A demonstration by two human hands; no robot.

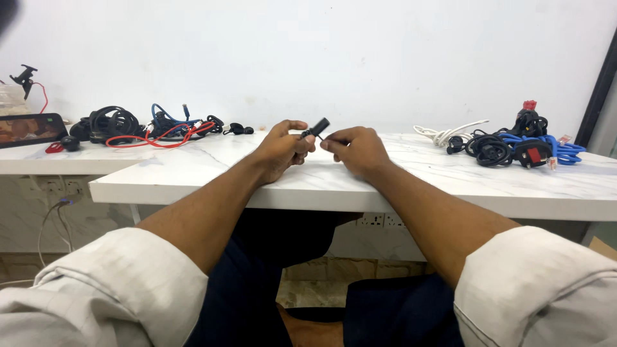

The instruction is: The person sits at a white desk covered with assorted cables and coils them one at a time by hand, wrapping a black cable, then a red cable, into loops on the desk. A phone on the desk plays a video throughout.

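A seated person pinches a small black plug (317,128) between both hands above a white marble table (411,183), left hand (281,149) gripping its body, right hand (357,149) closed on its thin lead. Cable bundles (151,126) lie at the table's far left, and more cables (514,146) at its far right.

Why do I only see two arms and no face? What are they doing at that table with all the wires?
The camera sits on the person's head and looks down, so you see only their own arms, white sleeves and lap. The left hand and the right hand meet over a white marble table. Together they pinch a small black plug; how its thin end runs between the fingers is too small to tell. On the left lie black, red and blue cables and a phone. On the right lie a white cable, black cables and a blue cable.
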